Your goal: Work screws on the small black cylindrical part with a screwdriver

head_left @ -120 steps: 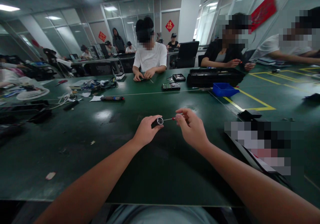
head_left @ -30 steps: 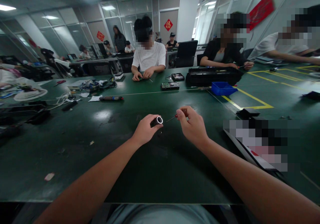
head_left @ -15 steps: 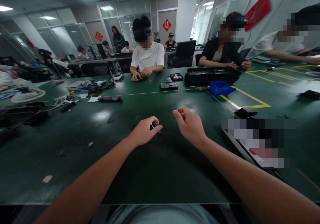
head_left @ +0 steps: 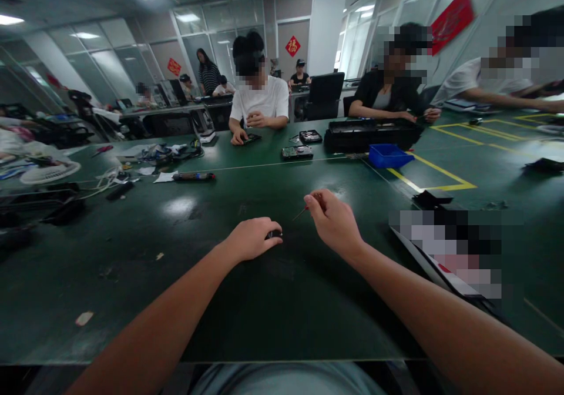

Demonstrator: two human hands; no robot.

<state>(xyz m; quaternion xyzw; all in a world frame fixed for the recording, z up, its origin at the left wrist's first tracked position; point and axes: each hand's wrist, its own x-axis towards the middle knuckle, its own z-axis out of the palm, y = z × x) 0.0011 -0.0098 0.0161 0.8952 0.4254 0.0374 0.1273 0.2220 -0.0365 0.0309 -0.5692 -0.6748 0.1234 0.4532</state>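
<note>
Near the middle of the green table (head_left: 247, 324), my left hand (head_left: 252, 239) is closed round a small dark round object (head_left: 274, 234), held low at the tabletop. Its exact kind is too small to tell. To the right, my right hand (head_left: 332, 218) grips a thin screwdriver (head_left: 300, 213) with a red part by the fingers. Its shaft points down and left toward the left hand, with a gap between the tip and the dark object. Most of the screwdriver's handle is hidden in my fingers.
Beyond my hands lie a hard drive (head_left: 297, 152), a blue tray (head_left: 390, 156) and a long black casing (head_left: 372, 135). A dark cylindrical tool (head_left: 194, 176) and cables (head_left: 108, 177) are at the left. People work across the table.
My left hand has lowered slightly and tilted the dark object, whose round rim faced up before. My right hand is nearly still. The person opposite has raised one hand.
</note>
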